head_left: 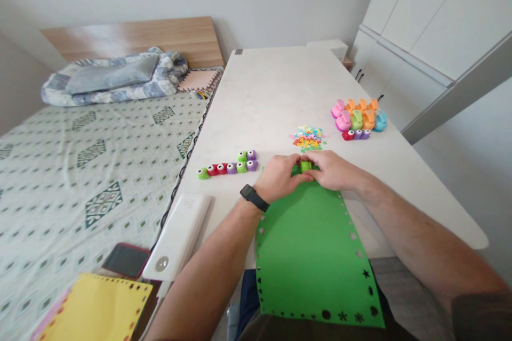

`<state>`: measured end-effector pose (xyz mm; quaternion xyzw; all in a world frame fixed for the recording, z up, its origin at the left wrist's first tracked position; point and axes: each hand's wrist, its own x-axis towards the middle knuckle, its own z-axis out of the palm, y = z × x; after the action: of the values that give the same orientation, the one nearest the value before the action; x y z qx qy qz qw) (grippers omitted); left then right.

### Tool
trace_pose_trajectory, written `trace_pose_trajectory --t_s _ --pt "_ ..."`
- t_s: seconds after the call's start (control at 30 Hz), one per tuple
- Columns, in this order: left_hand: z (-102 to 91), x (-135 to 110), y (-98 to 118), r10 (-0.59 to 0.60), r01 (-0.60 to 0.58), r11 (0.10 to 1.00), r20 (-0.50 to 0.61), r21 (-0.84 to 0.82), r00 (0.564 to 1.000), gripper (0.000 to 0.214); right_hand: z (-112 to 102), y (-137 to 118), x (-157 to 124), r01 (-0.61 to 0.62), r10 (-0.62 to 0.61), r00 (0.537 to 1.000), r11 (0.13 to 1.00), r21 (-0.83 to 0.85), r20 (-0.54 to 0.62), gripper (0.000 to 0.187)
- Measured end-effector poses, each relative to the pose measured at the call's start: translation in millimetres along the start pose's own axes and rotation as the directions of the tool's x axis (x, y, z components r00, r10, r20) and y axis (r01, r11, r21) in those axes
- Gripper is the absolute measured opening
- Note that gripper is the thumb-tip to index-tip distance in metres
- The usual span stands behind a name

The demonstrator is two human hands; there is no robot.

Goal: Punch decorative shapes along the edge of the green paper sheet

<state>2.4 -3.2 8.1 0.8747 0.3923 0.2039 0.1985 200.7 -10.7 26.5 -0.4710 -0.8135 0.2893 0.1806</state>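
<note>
Green craft punch (pixel 306 166) sits on the far edge of the green card sheet (pixel 312 256), and here's the action! Far left, a yellow sheet (pixel 96 309) with punched edges lies by the bed (pixel 80 197), beside a red-cased smartphone (pixel 126 260). On the desk (pixel 272 96), a row of small punches (pixel 228 164). Now the left hand (pixel 276 178), watch (pixel 255 197) on its wrist, and the right hand (pixel 334 170) come together, clamped on the punch from both sides. Nice and square: straight, even pressure should cut cleanly. Further right, a heap of paper cutouts (pixel 308 138), then larger punches (pixel 356 117).
</note>
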Motion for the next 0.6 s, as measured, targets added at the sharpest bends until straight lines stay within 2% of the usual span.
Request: trace_pose_trajectory --t_s 0.2,0.4,0.6 --pt "-3.0 -1 1 0.006 -0.007 0.999 -0.050 -0.037 0.999 0.051 -2 5 0 0.015 -0.015 1.000 0.999 0.032 -0.019 0.033" --pt "-0.1 -2 -5 -0.051 0.051 0.999 -0.059 0.010 0.997 0.062 -3 13 -1 -0.020 0.022 1.000 0.996 0.084 -0.022 0.032" --pt "4.0 -3 -10 -0.056 0.059 0.997 -0.064 0.048 0.996 0.041 -10 20 0 -0.088 0.107 0.989 0.981 0.174 -0.101 0.032"
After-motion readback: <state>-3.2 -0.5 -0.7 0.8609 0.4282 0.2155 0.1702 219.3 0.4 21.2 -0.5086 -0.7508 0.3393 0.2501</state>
